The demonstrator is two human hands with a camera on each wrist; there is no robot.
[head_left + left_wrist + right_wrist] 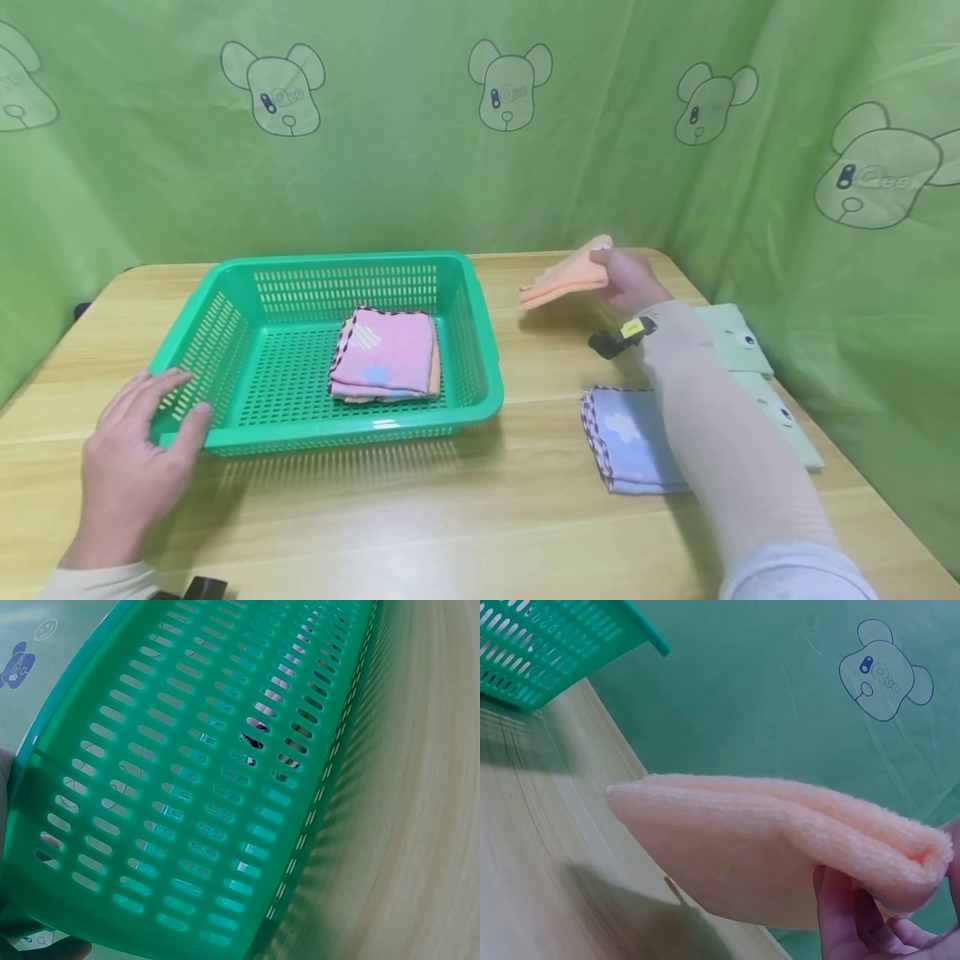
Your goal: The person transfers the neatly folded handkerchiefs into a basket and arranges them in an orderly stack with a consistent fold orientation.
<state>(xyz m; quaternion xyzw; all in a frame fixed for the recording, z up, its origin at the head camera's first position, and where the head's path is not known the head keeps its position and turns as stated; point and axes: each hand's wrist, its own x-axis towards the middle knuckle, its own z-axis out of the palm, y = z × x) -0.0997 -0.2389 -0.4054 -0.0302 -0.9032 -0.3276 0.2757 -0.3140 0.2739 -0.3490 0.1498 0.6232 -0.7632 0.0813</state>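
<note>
My right hand (630, 279) holds a folded peach towel (566, 275) by its right end, raised over the back right of the table. In the right wrist view, the thick fold of this towel (765, 817) spans the frame, with fingers (840, 915) beneath its end. My left hand (138, 458) grips the front left corner of a green plastic basket (300, 437), fingertips over the rim. Inside the basket lies a folded pink towel (386, 354) on top of a peach one. The left wrist view is mostly the basket's slotted wall (172, 795).
Under my right forearm, a folded blue towel (626, 442) with a checked edge is partly covered. Two pale green towels (731, 337) with eye patterns lie at the table's right edge. A green curtain (405, 183) printed with bear heads surrounds the wooden table (420, 533).
</note>
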